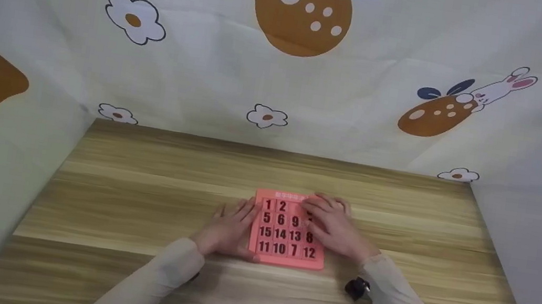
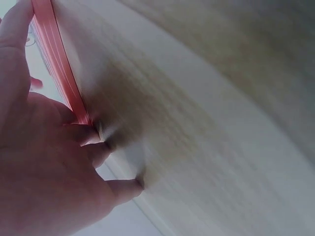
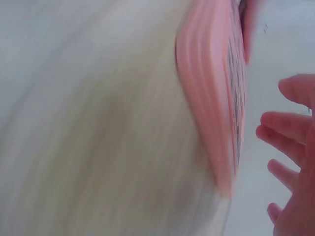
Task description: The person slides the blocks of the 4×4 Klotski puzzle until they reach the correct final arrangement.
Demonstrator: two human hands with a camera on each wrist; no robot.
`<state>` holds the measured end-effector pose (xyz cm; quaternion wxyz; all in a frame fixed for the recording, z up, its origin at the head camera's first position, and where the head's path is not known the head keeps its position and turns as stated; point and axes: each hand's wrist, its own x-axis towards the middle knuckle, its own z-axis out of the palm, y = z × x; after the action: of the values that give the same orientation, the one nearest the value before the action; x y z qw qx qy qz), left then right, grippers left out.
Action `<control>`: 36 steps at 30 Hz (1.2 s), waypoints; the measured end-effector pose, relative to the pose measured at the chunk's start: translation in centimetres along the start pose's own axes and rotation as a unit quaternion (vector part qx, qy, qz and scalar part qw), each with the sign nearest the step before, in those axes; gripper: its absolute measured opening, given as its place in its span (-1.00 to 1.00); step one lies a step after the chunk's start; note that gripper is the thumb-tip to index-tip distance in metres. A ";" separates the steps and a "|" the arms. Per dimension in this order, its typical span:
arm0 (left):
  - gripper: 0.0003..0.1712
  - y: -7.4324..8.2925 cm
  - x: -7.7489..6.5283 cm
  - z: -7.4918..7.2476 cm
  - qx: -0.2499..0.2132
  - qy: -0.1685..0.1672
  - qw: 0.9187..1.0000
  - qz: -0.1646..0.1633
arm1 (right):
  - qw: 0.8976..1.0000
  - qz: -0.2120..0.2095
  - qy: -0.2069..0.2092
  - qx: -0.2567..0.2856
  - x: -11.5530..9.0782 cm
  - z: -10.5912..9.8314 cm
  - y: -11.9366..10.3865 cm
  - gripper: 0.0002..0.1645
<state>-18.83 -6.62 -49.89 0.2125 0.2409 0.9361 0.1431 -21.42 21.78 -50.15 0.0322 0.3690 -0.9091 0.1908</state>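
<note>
A pink sliding number puzzle (image 1: 287, 262) lies flat on the wooden table, its square tiles bearing black numbers. My left hand (image 1: 230, 228) rests along its left side, fingers extended, with the thumb at the lower left corner. In the left wrist view, fingertips of the left hand (image 2: 54, 157) touch the table beside the puzzle's pink edge (image 2: 59, 61). Over the upper right tiles is my right hand (image 1: 337, 227), hiding some numbers. In the right wrist view the right hand (image 3: 298, 142) has loosely bent, spread fingers above the puzzle (image 3: 209, 88) and grips nothing.
The wooden table (image 1: 151, 172) extends around the puzzle on all sides. Behind it hangs a pale curtain (image 1: 198, 67) printed with flowers, rabbits and orange shapes, and pale walls stand left and right. A small black device (image 1: 357, 288) sits at the right wrist.
</note>
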 end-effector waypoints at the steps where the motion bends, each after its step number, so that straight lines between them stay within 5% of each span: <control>1: 0.38 0.0 0.0 0.0 0.005 0.002 1.000 0.000 | 1.000 0.007 0.008 -0.003 -0.3 -0.2 0.3 -0.50; 6: 0.39 0.0 0.0 -0.2 0.010 0.003 1.000 -0.001 | 1.000 0.027 0.004 -0.013 -1.5 -0.7 1.4 -0.55; 17: 0.38 0.3 0.1 -0.1 -0.001 -0.006 1.000 -0.005 | 0.999 -0.005 -0.052 -0.003 -0.7 0.2 0.4 -0.42; 29: 0.38 0.3 0.4 0.1 -0.001 -0.013 1.000 -0.008 | 0.997 -0.072 -0.015 0.007 -3.2 -1.1 1.0 -0.63; 36: 0.36 0.3 0.2 0.0 -0.007 -0.011 1.000 -0.008 | 0.999 -0.026 -0.032 -0.021 -3.2 -1.0 0.8 -0.57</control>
<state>-18.92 -6.27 -49.82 0.2258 0.2339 0.9345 0.1451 -19.70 24.79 -50.16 0.0160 0.3978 -0.9034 0.1590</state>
